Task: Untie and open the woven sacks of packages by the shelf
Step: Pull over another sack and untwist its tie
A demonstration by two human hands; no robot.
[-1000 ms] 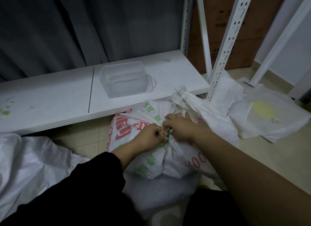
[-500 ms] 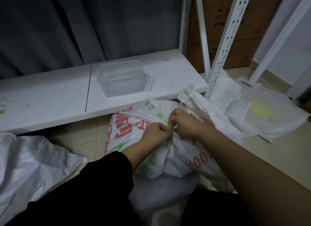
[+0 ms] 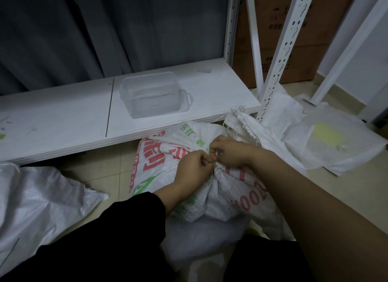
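- A printed woven sack [image 3: 168, 168] lies on the floor at the frame's centre, its neck bunched shut; its contents are hidden.
- The left hand [image 3: 192, 170] and right hand [image 3: 230, 153] meet at the neck, both pinching a green tie [image 3: 213, 161].
- Above, a clear plastic box [image 3: 153, 95] sits on the white shelf [image 3: 63, 118], seemingly holding nothing.
- Another white sack [image 3: 39, 204] lies lower left.

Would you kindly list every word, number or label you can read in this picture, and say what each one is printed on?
"4002", in red digits, partly hidden by folds: on the printed woven sack near the right forearm.
Large red characters and smaller green characters on the same sack: creased and cut off, not readable.
Dark print on the brown cardboard box behind the shelf upright: too dim and blurred to read.
No other text shows.
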